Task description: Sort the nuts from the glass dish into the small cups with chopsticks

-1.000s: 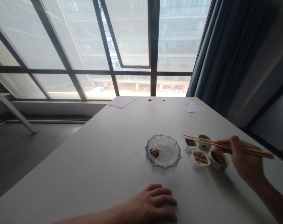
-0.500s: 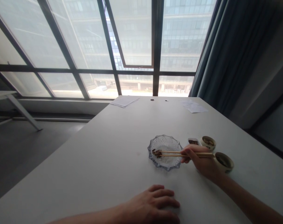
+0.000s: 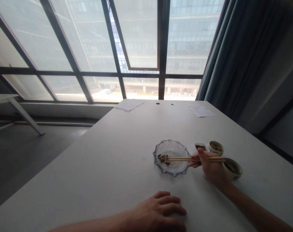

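Note:
My right hand (image 3: 210,166) is closed around a pair of wooden chopsticks (image 3: 182,159), held nearly level over a clear glass bowl (image 3: 170,142) with a scalloped rim. The chopstick tips are close together beside small dark brown pieces (image 3: 162,158) in the left part of the bowl; whether they pinch one I cannot tell. Nearer to me, my left hand (image 3: 161,211) lies on the white table (image 3: 100,170) with its fingers spread, holding nothing. Right of the glass bowl are a small white dish (image 3: 196,146) of dark pieces and two round cups, one far (image 3: 216,147), one near (image 3: 235,169).
Paper sheets (image 3: 129,105) lie at the table's far left corner, and more paper (image 3: 201,111) at the far right. Large windows (image 3: 141,35) stand behind the table, with a dark curtain (image 3: 235,51) at the right. Another table (image 3: 6,98) is at the left.
The chopsticks' tips have drawn together and shifted slightly right, and my right thumb has risen. The dark pieces in the bowl sit more spread out. My left hand stays still.

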`<state>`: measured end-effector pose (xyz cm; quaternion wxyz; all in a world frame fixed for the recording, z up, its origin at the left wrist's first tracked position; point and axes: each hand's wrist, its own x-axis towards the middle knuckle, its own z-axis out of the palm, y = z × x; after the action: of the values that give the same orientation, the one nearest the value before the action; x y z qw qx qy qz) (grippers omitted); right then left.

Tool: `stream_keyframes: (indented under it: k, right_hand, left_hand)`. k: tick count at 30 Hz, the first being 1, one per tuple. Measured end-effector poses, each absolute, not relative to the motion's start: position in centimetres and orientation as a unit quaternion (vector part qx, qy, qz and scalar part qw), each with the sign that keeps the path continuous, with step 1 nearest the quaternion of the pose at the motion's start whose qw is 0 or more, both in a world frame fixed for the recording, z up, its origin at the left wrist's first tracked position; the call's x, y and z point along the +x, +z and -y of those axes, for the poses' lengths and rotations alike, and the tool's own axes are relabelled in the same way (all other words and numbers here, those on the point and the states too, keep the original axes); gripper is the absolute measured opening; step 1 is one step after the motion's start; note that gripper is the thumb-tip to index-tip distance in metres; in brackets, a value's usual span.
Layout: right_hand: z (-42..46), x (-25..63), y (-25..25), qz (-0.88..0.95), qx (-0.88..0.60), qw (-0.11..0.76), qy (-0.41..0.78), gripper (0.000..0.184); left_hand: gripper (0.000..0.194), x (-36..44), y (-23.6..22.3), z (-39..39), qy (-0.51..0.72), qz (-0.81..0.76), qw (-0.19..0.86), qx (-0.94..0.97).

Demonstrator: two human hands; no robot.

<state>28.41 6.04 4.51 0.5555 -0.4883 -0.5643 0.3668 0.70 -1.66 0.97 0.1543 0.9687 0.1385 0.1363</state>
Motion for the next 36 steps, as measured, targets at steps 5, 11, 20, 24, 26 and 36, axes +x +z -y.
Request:
stream_keyframes:
  k: [5,11,20,24,26,36]
  right_hand:
    - [-5.3,30.5,6.4,0.543,-0.504,0.592,0.317,0.056]
    - [-4.7,36.8,8.1,0.513,-0.534,0.634,0.220,0.041]
    - [-4.7,40.5,6.8,0.464,-0.569,0.637,0.237,0.039]
    - [-4.7,40.4,7.2,0.471,-0.564,0.638,0.228,0.043]
    - [-4.6,39.8,7.5,0.480,-0.551,0.646,0.220,0.046]
    - [-4.4,31.4,7.1,0.671,-0.443,0.460,0.377,0.040]
  left_hand:
    - [0.023,0.7,0.6,1.6,0.141,-0.137,0.157,0.968]
    - [0.024,0.8,1.4,1.7,0.132,-0.142,0.171,0.966]
    - [0.024,0.8,2.3,1.7,0.112,-0.149,0.182,0.966]
    - [0.026,0.9,2.6,1.5,0.086,-0.145,0.187,0.968]
    - [0.027,0.9,2.8,1.5,0.078,-0.145,0.184,0.969]
    - [0.025,0.7,2.4,1.6,0.092,-0.136,0.176,0.971]
